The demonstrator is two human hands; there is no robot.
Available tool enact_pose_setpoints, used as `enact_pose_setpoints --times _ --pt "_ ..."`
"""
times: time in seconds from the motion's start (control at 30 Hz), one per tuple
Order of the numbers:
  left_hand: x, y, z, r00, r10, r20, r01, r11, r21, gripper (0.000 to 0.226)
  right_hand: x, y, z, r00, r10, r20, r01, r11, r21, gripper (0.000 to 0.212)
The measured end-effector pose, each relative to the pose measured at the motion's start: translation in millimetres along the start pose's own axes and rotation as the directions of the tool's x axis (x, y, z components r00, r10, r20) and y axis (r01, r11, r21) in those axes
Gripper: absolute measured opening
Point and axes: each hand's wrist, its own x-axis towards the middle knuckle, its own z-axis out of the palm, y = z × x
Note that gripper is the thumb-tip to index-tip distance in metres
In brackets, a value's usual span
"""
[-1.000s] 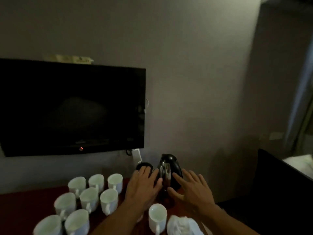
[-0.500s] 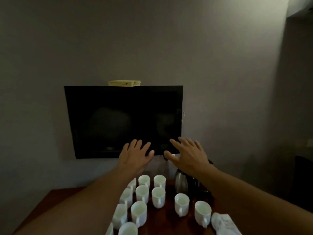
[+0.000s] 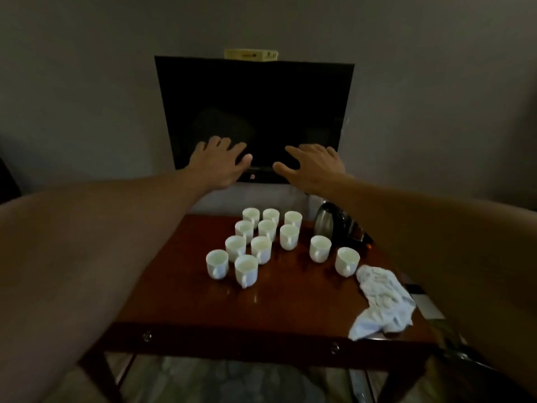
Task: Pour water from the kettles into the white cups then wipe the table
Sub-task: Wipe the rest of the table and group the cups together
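Several white cups [image 3: 261,245] stand in a cluster on the reddish wooden table [image 3: 261,303], with two more cups [image 3: 319,248] set apart to the right. A steel and black kettle [image 3: 327,221] stands at the back right, partly hidden by my right forearm. A crumpled white cloth [image 3: 383,303] lies at the table's right front. My left hand [image 3: 218,162] and my right hand [image 3: 313,164] are held out in the air above the table, fingers spread, holding nothing.
A dark wall-mounted TV [image 3: 255,112] hangs behind the table with a small pale box [image 3: 251,54] on top. The table front has a drawer with two knobs [image 3: 146,335]. Dark cables run off the right edge.
The view has pulled back and tilted down, so the whole table top shows. Both hands have lifted away from the kettle and stay spread and empty.
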Motion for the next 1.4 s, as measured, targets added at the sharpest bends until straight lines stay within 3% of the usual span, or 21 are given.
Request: enact_pose_setpoints --times 0.4,0.67,0.8,0.97,1.13,1.4 --pt "-25.0 -0.3 -16.5 0.999 -0.023 0.027 0.026 0.994 -0.106 0.058 -17.3 1.5 -11.2 1.000 0.026 0.006 -0.026 0.999 0.026 0.077" --pt "-26.1 19.8 24.6 0.988 0.022 0.154 -0.016 0.999 -0.043 0.052 -20.3 2.2 38.3 0.986 0.075 0.147 -0.076 0.997 -0.001 0.079" --pt "2.0 24.3 60.0 0.987 -0.010 0.158 0.032 0.990 -0.138 0.058 -1.9 18.3 60.0 0.980 0.107 0.168 -0.104 0.994 -0.022 0.081" --pt "45.6 38.1 105.4 0.992 0.042 0.115 -0.024 0.989 -0.149 0.057 13.9 43.7 89.7 0.971 0.180 0.157 -0.182 0.983 -0.007 0.076" --pt "63.0 78.9 164.3 0.970 0.144 0.198 -0.068 0.936 -0.344 0.061 -9.4 88.8 143.8 0.942 0.275 0.194 -0.277 0.961 -0.015 0.075" --pt "104.2 190.1 240.2 0.941 0.252 0.226 -0.161 0.921 -0.354 0.061 -6.6 181.7 207.9 0.902 0.363 0.235 -0.368 0.929 -0.024 0.081"
